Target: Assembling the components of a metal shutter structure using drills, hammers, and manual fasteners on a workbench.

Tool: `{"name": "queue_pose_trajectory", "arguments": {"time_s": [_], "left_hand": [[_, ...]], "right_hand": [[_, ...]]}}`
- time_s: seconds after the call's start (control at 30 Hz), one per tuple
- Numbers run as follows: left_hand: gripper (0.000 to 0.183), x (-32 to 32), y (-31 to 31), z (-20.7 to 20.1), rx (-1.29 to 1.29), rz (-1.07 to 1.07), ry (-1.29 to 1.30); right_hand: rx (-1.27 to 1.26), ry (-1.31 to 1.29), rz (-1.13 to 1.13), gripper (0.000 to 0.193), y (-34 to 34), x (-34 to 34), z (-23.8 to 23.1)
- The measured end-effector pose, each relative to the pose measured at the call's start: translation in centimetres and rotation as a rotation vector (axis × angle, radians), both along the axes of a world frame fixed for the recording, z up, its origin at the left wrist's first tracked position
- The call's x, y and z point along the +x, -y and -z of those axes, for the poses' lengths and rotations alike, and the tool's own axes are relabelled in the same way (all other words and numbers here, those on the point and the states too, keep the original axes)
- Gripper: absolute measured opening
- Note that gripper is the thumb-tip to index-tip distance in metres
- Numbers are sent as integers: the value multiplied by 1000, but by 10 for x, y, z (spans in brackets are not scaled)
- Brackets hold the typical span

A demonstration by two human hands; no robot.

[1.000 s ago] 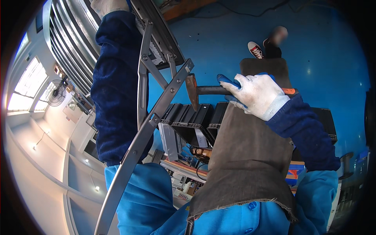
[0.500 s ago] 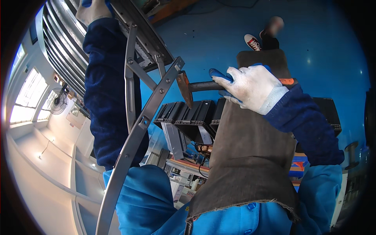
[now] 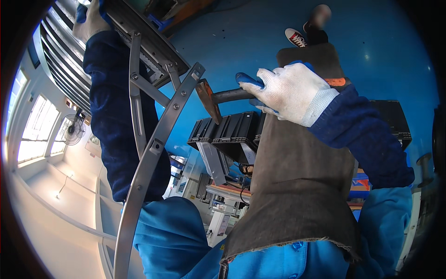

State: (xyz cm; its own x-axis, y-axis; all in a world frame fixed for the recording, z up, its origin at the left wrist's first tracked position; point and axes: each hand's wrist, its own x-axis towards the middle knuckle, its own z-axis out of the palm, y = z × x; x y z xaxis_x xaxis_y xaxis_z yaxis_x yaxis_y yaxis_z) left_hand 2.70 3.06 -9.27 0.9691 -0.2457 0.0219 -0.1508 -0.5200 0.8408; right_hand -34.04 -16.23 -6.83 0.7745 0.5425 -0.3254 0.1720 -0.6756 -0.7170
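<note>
head view: the right hand (image 3: 290,93), in a white knit glove with blue-coated fingers, has its grip closed about the dark handle of a hammer with a rust-brown metal head and an orange handle end (image 3: 227,96). the hammer lies crosswise before the person, head to the left, just beside the far end of a long silver-grey metal bar with screws and holes (image 3: 135,195); whether they touch cannot be told. the bar is joined by hinged links to a dark rectangular metal frame (image 3: 144,32) at far left. the left hand (image 3: 93,23), gloved alike, is at the frame's left edge; cannot tell whether its grip is clenched on it. black plastic crates (image 3: 234,132) stand beyond the hammer head's near side, left of a dark brown apron (image 3: 302,162). a red-and-white shoe (image 3: 295,38) is on the blue floor (image 3: 381,69), far side.
</note>
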Motion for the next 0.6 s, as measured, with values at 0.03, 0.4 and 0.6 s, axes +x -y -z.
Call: {"name": "queue_pose_trajectory", "arguments": {"time_s": [0.03, 0.4, 0.6], "left_hand": [[29, 0, 1, 1, 3, 2, 1], [35, 2, 5, 0, -8, 27, -9], [38, 7, 7, -8, -5, 35, -13]], "right_hand": [[-11, 14, -12, 55, 0, 0, 2], [-38, 29, -19, 50, -6, -1, 0], [-7, -1, 18, 49, -4, -3, 0]]}}
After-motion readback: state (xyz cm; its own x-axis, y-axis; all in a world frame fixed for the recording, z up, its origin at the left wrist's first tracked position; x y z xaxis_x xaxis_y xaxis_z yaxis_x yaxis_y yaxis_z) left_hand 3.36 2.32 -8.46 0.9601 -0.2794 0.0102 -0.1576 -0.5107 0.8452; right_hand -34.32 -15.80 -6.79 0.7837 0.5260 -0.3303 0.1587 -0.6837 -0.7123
